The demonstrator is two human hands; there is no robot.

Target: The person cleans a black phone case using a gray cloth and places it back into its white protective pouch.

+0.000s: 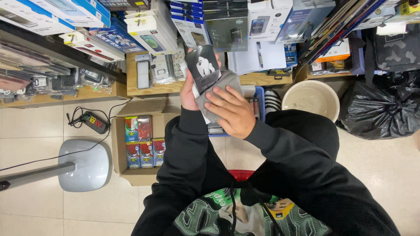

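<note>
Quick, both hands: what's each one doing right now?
Left hand: closed on a black phone case.
Right hand: pressing a grey cloth against the case, fingers bent.

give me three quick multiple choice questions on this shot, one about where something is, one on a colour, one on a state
1. Where is the open cardboard box?
A. on the floor tiles by the person's left side
B. on the wooden shelf
C. inside the basin

2. What colour is the cloth under the right hand?
A. red
B. grey
C. yellow

3. How is the dark flat case held?
A. lying on the floor
B. sealed in a carton
C. held up in the left hand

Answers: 1 A, the box sits on the tiles beside the grey lamp base. 2 B, the cloth is plainly grey. 3 C, the left hand holds the case up from behind while the right presses the cloth on it.
</note>
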